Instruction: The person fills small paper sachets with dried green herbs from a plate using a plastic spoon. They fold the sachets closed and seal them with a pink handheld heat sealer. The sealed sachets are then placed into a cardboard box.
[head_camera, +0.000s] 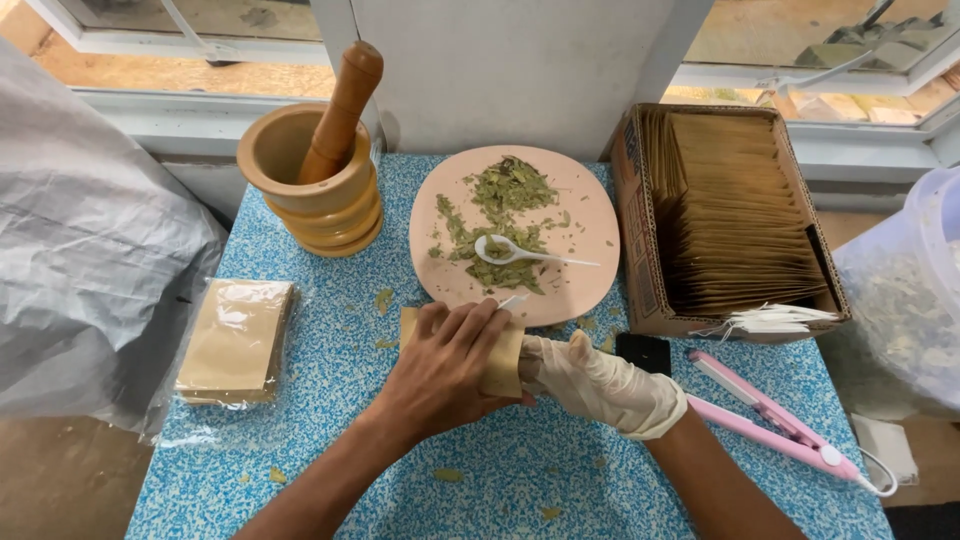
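My bare left hand (445, 362) lies flat on a small brown paper pouch (504, 368) on the blue speckled table, fingers pointing toward the plate. My right hand (598, 383), in a white glove, grips the pouch's right edge. A thin white strip (513, 299) sticks out past my left fingertips. Just beyond stands a pink plate (590, 210) with dried green leaves (505, 210) and a white plastic spoon (520, 254) lying on them.
A wooden mortar with pestle (318, 170) stands at the back left. A cardboard box of brown pouches (735, 220) sits right, a wrapped pouch stack (235, 340) left. A pink sealing tool (775, 420) and small black object (643, 352) lie at the right.
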